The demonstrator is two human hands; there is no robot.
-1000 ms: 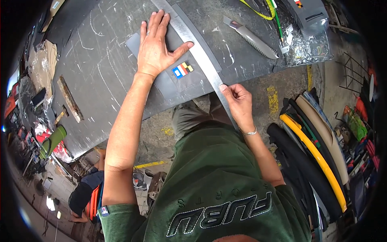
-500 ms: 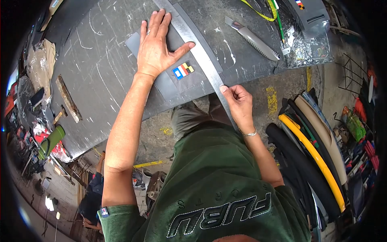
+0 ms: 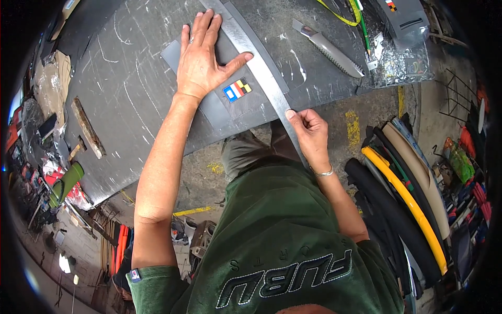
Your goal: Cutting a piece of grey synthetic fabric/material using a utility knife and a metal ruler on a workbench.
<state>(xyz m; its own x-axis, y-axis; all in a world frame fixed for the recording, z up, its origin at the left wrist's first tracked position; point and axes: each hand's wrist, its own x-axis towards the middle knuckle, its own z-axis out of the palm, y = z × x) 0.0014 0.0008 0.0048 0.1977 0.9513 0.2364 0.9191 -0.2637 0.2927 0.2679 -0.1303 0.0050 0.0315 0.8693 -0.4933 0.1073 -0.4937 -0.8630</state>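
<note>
A long metal ruler (image 3: 265, 79) slants across a flat grey sheet (image 3: 212, 111) and runs past the table's near edge toward my body. My left hand (image 3: 203, 65) lies flat on the sheet with its fingers spread, its thumb and fingertips touching the ruler's left edge. Near the table's edge, my right hand (image 3: 308, 131) pinches the ruler between thumb and curled fingers. On the sheet, between my hands, sits a small patch (image 3: 237, 91) of coloured flag shapes on a dark textured piece. To the right lies a utility knife (image 3: 334, 52) with its blade out.
A yellow tape measure (image 3: 342, 19), a green pencil (image 3: 366, 36) and clear plastic (image 3: 405, 68) are on the dark worktable (image 3: 130, 94) at the far right. A wooden stick (image 3: 88, 127) lies on the left. Material rolls (image 3: 405, 199) stand on the floor to my right.
Both hands and the ruler stay practically where they were. At the lower left, a person in dark clothing has shifted behind my left arm, and orange-red upright rolls now show there.
</note>
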